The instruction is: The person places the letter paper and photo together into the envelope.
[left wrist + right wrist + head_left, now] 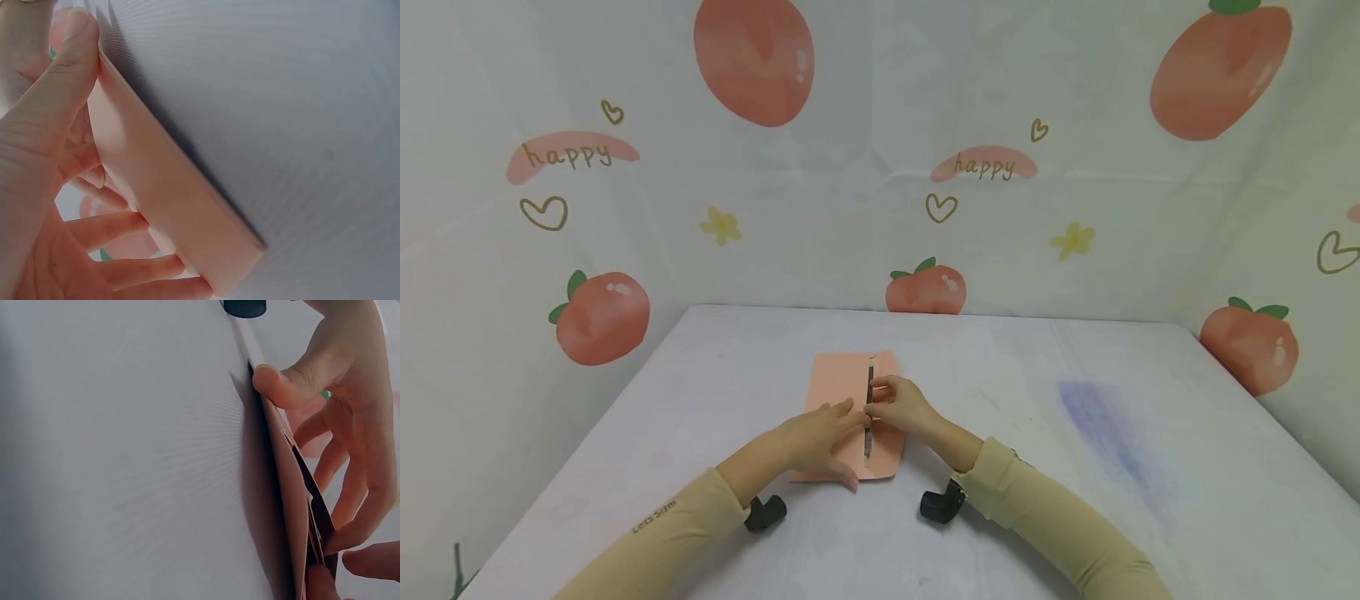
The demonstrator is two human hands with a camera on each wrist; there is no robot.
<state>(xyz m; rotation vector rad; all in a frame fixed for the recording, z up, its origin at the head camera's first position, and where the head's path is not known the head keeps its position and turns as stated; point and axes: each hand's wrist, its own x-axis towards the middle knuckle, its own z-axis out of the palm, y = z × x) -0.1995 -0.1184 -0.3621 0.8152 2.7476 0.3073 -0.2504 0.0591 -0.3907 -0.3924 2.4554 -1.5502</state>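
Observation:
A pink paper envelope [838, 375] lies on the white table, its long opening running lengthwise near the right side. A dark strip [868, 442] shows within this opening. My left hand [820, 437] rests across the envelope with its fingers extended, the thumb at the near edge. From the right, my right hand [906, 408] has its thumb and fingers at the opening and pinches the envelope's edge there. In the right wrist view, the envelope [290, 506] gapes along its dark opening, beside my right thumb [320, 584]. What lies inside is mostly hidden.
Black wrist cameras sit under both sleeves, the left one [766, 514] and the right one [942, 504]. A bluish smudge [1105, 425] marks the tabletop [1000, 367] on the right. Behind the table hangs a white cloth [850, 183] printed with peaches.

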